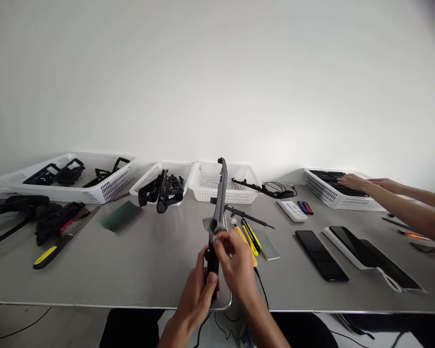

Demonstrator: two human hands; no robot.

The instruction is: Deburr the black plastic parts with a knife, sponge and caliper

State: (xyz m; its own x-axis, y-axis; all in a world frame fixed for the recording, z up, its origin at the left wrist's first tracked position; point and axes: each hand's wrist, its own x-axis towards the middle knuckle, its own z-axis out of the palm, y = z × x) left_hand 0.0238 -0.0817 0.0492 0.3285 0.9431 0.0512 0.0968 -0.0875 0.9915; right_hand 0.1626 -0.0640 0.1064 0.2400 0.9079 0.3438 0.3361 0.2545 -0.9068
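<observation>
Your left hand (197, 292) wraps around the lower end of the long dark part (220, 198), thumb pressed to its near side. Your right hand (236, 263) pinches the part between thumb and forefinger just above that grip; whether the fingertips also hold something small is hidden.

Take the middle white basket (203, 194) as your mark. Well to its left, the large basket (118, 186) holds dark frames (69, 172); nearer you on that side lie the tool with a yellow-and-black handle (50, 256) and the green sheet (119, 216). Just beside it on the left, the small basket (145, 178) bears a pile of dark parts (163, 188).

The long dark part is in front of the middle basket, tilted up and overlapping it in view. Let your left hand do the steadying and your right fingertips the fine work: the long free end probably magnifies any twist, so press lightly.

The toothed strip (264, 188) reaches past the basket's right side. Nearer you lie the calipers (248, 216) and the yellow cutter (251, 237); mind your right wrist there. Well to its right, a co-worker's hand (353, 182) is at the far basket (317, 188).
</observation>
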